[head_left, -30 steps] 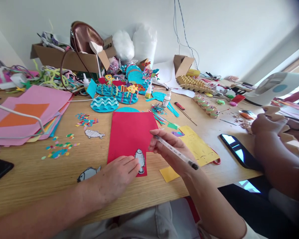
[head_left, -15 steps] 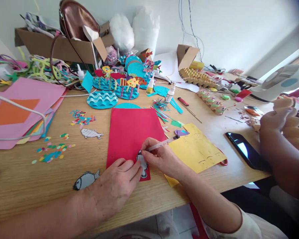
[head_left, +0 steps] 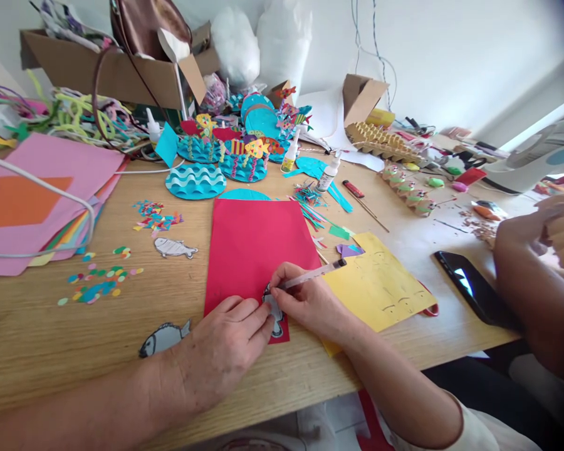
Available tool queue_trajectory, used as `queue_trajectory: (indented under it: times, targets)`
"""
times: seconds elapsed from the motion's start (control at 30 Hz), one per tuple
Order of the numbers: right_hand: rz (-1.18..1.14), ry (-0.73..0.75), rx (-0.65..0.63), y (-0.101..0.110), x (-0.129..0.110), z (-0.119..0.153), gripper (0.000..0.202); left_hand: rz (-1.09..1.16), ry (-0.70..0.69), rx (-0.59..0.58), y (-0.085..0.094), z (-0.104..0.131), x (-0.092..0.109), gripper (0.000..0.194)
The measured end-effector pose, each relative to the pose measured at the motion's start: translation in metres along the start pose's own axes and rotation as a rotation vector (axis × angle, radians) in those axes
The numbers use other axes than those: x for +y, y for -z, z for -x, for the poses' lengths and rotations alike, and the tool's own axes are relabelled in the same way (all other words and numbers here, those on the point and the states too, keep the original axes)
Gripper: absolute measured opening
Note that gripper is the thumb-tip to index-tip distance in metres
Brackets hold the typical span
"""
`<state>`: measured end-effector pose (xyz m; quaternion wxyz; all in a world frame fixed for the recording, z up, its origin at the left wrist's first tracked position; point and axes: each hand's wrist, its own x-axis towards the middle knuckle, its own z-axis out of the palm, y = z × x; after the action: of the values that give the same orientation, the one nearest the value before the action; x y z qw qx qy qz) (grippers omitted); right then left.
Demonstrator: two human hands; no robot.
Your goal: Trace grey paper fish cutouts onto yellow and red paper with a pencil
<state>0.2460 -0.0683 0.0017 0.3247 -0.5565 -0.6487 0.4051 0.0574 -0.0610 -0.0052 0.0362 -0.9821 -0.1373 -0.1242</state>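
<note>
My right hand (head_left: 308, 304) grips a pen (head_left: 316, 273) with a clear barrel and a dark end. Its tip meets the upper edge of a small grey paper fish (head_left: 276, 310) with black outlines. That fish lies on a sheet of red paper (head_left: 258, 244), near the sheet's front edge. My left hand (head_left: 232, 335) rests flat over the red paper, fingertips pressing on the fish and partly hiding it. Left of my left wrist lies another grey paper fish (head_left: 163, 339). A third, paler one (head_left: 175, 247) sits left of the red sheet.
Yellow paper (head_left: 380, 288) with pencil marks lies at right, a phone (head_left: 474, 288) beyond it. Paper dots (head_left: 101, 285) and pink sheets (head_left: 66, 166) are at left. Glue bottles (head_left: 329, 174) and blue fish crafts (head_left: 195, 181) stand behind. Another person's arm (head_left: 521, 269) is at far right.
The view has shifted slightly, so most things appear a little farther right. The pen stays at the fish's upper edge, and my left hand still presses on it.
</note>
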Motion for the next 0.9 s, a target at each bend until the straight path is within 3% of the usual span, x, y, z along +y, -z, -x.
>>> queue_trajectory:
  times: [0.7, 0.9]
  targets:
    - [0.07, 0.013, 0.002, -0.0008, 0.0043, 0.0003, 0.005, 0.071, -0.012, 0.129, -0.0008, 0.001, -0.0012, 0.036]
    - [0.069, 0.02, 0.018, -0.0005, 0.0013, -0.0008, 0.007, 0.083, -0.033, 0.107, -0.0044, 0.0016, -0.0017, 0.036]
